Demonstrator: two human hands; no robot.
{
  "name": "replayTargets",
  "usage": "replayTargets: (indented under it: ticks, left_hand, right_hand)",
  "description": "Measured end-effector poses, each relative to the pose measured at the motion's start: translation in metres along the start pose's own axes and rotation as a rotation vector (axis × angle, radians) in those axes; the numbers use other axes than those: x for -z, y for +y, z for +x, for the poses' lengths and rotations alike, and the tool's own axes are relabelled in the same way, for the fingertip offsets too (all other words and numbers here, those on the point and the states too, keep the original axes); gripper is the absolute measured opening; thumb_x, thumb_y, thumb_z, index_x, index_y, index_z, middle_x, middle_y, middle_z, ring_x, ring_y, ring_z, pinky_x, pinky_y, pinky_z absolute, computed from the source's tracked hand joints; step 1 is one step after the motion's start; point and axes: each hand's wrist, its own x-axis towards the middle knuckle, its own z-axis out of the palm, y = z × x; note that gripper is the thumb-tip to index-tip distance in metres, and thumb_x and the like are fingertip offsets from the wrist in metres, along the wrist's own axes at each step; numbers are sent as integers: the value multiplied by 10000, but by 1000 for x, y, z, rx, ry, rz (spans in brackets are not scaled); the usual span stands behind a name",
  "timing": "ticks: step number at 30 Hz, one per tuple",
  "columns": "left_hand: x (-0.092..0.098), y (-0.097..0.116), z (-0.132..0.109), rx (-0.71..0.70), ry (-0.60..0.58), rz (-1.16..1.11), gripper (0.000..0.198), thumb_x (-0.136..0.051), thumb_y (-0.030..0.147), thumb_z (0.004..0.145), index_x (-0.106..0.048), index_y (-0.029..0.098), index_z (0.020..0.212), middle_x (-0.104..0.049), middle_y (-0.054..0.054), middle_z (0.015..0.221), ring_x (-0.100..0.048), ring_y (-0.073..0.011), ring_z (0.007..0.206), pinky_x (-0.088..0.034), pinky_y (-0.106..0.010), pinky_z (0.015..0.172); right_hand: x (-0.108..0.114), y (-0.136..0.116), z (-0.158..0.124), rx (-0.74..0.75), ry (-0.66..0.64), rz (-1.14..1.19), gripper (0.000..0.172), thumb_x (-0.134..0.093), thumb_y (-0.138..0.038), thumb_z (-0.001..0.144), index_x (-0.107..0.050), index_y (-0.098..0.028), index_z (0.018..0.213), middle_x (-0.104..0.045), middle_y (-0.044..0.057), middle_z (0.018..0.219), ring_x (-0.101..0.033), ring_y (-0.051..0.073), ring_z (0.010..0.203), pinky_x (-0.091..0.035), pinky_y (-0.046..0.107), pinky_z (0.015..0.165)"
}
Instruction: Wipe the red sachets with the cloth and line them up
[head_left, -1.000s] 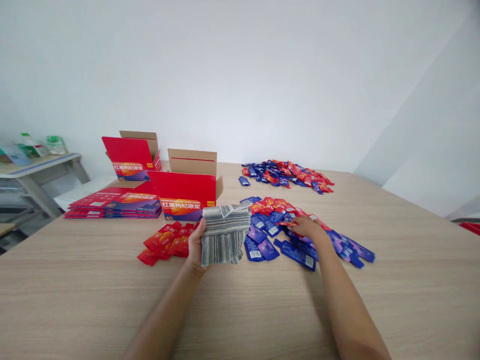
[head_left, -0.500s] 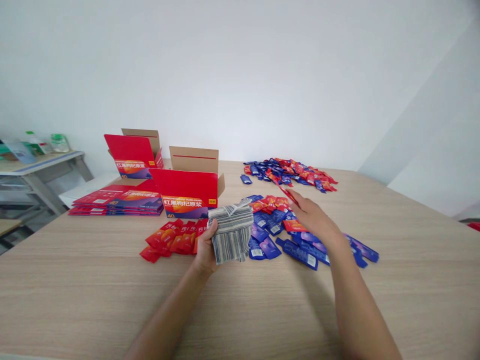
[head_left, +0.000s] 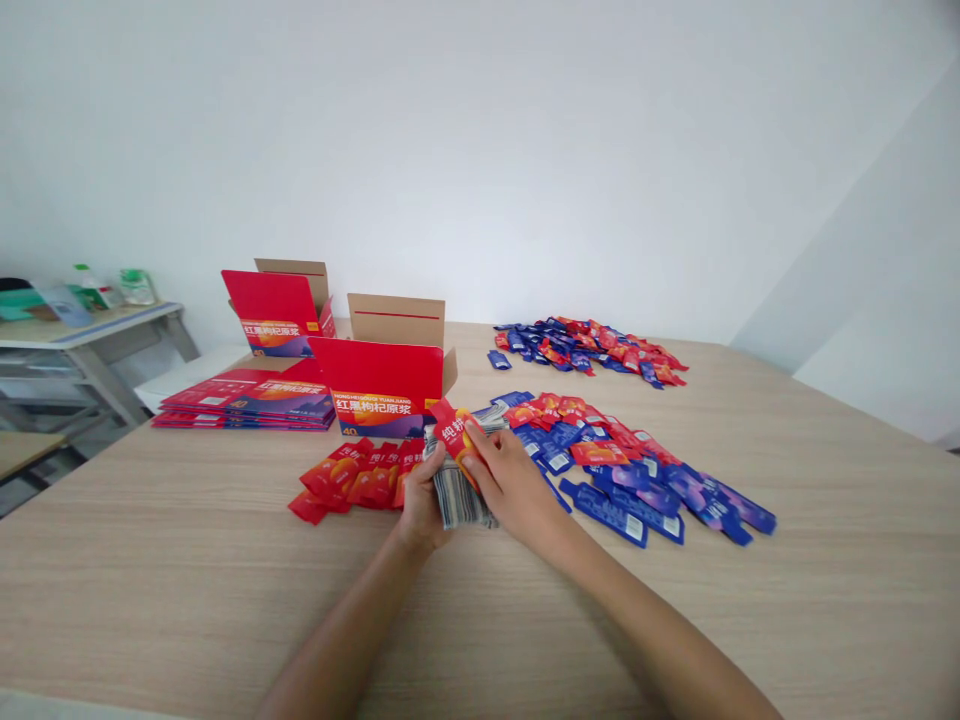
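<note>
My left hand grips a thick stack of sachets held on edge, showing grey striped sides, just above the table. My right hand pinches one red sachet and presses it against the top of that stack. A row of red sachets lies on the table just left of my left hand. A spread of blue and red sachets lies to the right of my hands.
An open red carton stands behind the stack, a second open carton behind it to the left, beside flat folded cartons. Another sachet heap lies at the far side of the wooden table. A shelf unit stands far left.
My right hand picked a red sachet out of the spread on the right and brought it left onto the stack in my left hand. The stack stayed in place.
</note>
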Motion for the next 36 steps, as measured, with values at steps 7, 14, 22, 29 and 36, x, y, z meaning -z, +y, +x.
replayTargets:
  ticks: [7,14,22,29,36]
  left_hand:
    - [-2,1,-4,-5,-23,-20,392,-514,389,923,-707,78,1063,-763,-143,971,-721,-296,976,-550,-427,917]
    - [-3,15,-6,-82,-16,-37,390,-469,393,947,-700,98,1053,-764,-132,981,-722,-276,974,-563,-408,902]
    - [-3,16,-6,-53,-64,-35,430,-403,390,979,-688,83,1076,-769,-126,955,-712,-251,1018,-553,-357,920]
    - [-2,15,-12,17,-92,-72,504,-424,435,962,-623,85,1266,-729,-145,1149,-638,-282,1182,-463,-389,1054]
    - [-5,7,-10,71,-61,-13,483,-475,422,941,-632,111,1275,-733,-128,1148,-641,-295,1176,-454,-406,1063]
  right_hand:
    - [14,-5,2,-100,14,58,492,-604,-460,909,-533,-235,1341,-661,102,1223,-649,274,1084,-505,392,900]
    - [9,-19,-8,-40,-41,-112,425,-572,-441,939,-561,-228,1306,-706,103,1071,-681,265,930,-512,372,794]
    - [2,-19,-12,160,306,-356,405,-576,-523,916,-663,-204,1149,-598,179,1288,-464,368,1295,-289,606,1109]
    - [-12,-14,-17,405,190,-264,705,-452,-532,963,-341,-58,1473,-363,247,1541,-224,350,1486,-193,624,1179]
    - [-7,-2,-7,460,88,-229,1037,-449,-794,831,-318,-4,1490,-351,294,1532,-245,391,1471,-232,624,1175]
